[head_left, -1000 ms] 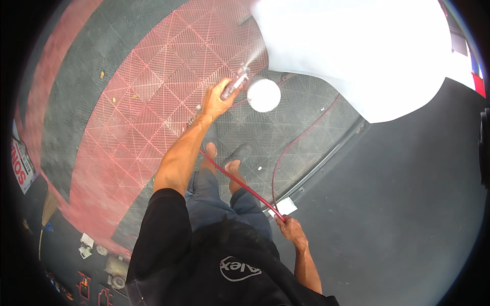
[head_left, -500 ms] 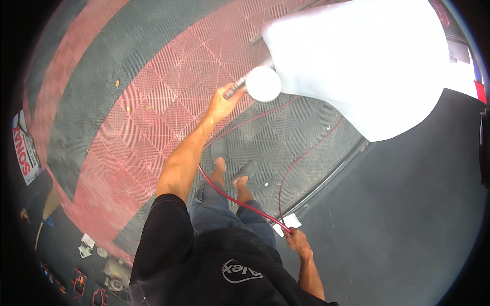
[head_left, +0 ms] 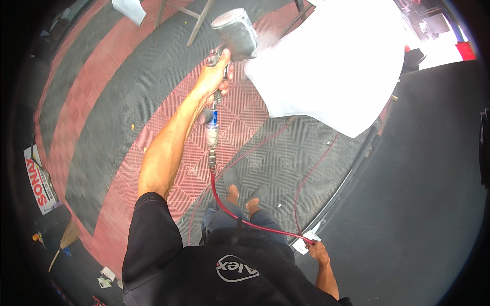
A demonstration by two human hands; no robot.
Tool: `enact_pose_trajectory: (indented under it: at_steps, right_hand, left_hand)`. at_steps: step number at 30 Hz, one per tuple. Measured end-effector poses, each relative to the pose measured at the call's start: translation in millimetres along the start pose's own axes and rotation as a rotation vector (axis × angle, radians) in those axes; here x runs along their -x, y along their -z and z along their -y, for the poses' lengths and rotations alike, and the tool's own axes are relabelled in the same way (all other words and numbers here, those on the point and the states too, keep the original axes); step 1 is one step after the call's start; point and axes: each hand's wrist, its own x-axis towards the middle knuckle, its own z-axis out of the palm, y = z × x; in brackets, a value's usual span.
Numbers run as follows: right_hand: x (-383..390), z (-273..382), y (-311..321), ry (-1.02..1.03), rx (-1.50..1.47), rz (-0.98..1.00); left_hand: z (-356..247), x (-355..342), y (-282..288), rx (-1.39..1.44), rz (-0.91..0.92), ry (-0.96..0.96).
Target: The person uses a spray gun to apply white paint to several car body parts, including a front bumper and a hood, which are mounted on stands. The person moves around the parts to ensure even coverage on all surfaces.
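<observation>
Tilting its gripped gun (head_left: 239, 40), the left hand (head_left: 214, 77) keeps it aimed at the panel (head_left: 326, 66), right of that grip; the right hand (head_left: 319, 252) clasps hose (head_left: 265, 228).

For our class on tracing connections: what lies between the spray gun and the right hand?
Head view: an inline fitting below the spray gun, then a red hose curving to the right hand.

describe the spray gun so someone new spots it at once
Find the big white panel at the upper right. Just left of it, the person's left hand grips the spray gun; unlike the smooth panel and thin red hose, it carries a bulky, round grey cup.
</observation>
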Motion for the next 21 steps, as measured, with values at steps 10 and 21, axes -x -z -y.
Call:
enact_pose_trajectory:
  at_steps: [10, 21]
  right_hand:
    - [-26.6, -53.0, -32.5, 0.043, -0.146, 0.056]
    - [-91.4, -4.3, -22.0, 0.133, 0.013, 0.046]
  left_hand:
    - [35.4, 77.7, -80.2, -0.429, 0.109, -0.691]
    - [305.3, 63.6, -161.3, -1.299, 0.242, -0.579]
